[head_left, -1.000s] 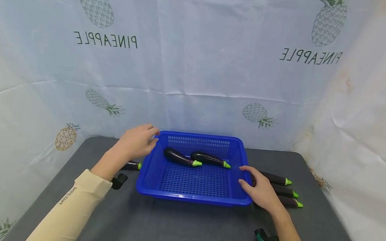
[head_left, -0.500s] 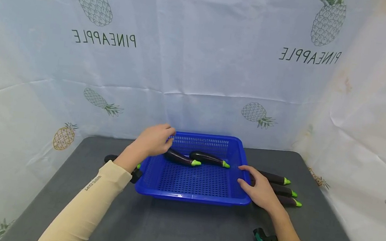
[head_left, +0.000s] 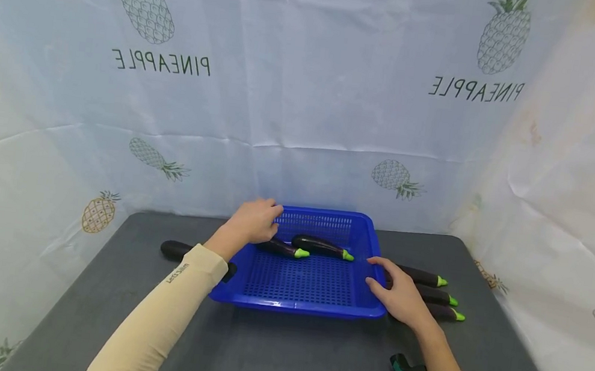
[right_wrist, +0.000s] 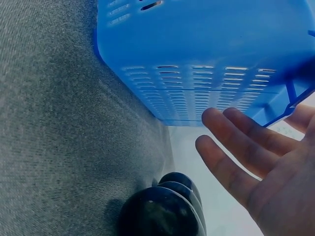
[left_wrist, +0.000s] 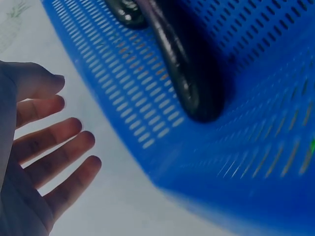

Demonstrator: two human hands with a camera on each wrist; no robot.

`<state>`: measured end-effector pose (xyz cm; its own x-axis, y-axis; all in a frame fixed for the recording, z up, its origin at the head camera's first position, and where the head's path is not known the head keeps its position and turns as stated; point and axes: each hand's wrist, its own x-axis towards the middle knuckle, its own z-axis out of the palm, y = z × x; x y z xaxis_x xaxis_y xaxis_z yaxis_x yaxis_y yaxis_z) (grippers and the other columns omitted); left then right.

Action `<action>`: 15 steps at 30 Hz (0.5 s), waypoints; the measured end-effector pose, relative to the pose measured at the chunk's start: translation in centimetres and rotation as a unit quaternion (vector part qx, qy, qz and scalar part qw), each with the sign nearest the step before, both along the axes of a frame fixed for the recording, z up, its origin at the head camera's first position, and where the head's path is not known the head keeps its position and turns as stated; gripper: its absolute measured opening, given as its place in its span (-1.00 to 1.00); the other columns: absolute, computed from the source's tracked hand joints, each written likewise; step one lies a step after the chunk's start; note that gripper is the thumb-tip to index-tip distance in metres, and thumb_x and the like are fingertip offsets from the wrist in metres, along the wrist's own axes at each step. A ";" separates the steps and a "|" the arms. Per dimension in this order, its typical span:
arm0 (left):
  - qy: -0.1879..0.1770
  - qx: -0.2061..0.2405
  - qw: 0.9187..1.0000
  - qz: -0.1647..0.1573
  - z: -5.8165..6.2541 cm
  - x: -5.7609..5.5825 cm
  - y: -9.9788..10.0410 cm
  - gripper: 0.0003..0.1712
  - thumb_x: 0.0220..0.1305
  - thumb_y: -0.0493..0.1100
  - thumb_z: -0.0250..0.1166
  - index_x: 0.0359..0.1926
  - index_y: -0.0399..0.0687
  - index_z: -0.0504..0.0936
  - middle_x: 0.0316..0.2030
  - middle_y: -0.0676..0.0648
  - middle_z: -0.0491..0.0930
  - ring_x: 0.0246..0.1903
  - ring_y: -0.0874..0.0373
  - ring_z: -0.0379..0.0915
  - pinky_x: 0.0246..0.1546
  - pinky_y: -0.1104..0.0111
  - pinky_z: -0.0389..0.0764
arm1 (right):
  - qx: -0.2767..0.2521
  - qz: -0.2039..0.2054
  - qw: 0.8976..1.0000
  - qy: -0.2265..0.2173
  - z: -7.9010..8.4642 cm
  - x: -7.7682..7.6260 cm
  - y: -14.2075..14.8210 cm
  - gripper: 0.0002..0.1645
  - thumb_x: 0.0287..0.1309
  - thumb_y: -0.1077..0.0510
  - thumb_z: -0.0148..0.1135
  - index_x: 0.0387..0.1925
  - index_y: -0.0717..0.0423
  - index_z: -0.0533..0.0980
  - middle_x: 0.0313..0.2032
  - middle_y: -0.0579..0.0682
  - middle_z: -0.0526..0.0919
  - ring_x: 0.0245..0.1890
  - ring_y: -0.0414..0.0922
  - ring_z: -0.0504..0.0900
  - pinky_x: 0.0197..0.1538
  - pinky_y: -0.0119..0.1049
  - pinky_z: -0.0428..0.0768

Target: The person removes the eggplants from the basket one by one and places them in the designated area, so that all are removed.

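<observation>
Blue basket [head_left: 295,306] stood toward the back of the table [head_left: 280,353], two eggplants [head_left: 318,246] lying inside. Step in hand judged as a reach to the basket, neither hand seen holding anything.

Room: pale, creased cloth [head_left: 328,104] hung behind and to both sides, with printed pineapples [head_left: 149,16] and reversed lettering [head_left: 160,62].

Surface: dark grey, fine-grained in the right wrist view, back edge close to the cloth.

Hands: left hand [head_left: 256,222] hung at the basket's left back corner; its wrist view showed fingers loosely extended, apart from the rim. Right hand [head_left: 397,293] was spread wide at the right rim; contact could not be told.

Eggplants: the inside pair lay near the back wall, green ends to the right. Three eggplants [head_left: 434,295] lay on the table beside the right hand; one eggplant [head_left: 173,250] lay at left, partly hidden by the sleeve [head_left: 152,321].

Next move, as judged, called for the left fingers to settle on rim or eggplant; slick skins might roll.
</observation>
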<state>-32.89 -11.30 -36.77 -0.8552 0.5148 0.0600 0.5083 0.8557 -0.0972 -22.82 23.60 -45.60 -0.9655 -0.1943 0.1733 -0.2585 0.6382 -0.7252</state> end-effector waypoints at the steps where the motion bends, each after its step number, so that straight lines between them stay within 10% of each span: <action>1: -0.005 -0.002 1.000 0.004 -0.3 -0.1 0.2 -0.61 0.43 -0.10 0.22 0.21 -0.09 0.57 0.04 -0.14 0.57 0.01 -0.11 0.55 -0.08 0.01 0.64 | 0.000 -0.001 1.000 0.000 0.0 0.0 0.0 -0.43 0.39 0.06 0.26 0.34 0.11 0.41 0.29 0.28 0.48 -0.01 0.08 0.63 -0.02 0.05 0.66; 15: -0.065 -0.023 0.997 0.022 -4.0 -1.2 2.0 -0.41 0.38 -0.02 0.30 0.38 -0.04 0.48 0.32 -0.21 0.44 0.33 -0.17 0.35 0.29 -0.07 0.41 | -0.008 -0.003 1.000 -0.001 0.0 0.0 -0.1 -0.43 0.37 0.07 0.27 0.33 0.13 0.42 0.25 0.29 0.50 -0.05 0.08 0.64 -0.09 0.00 0.70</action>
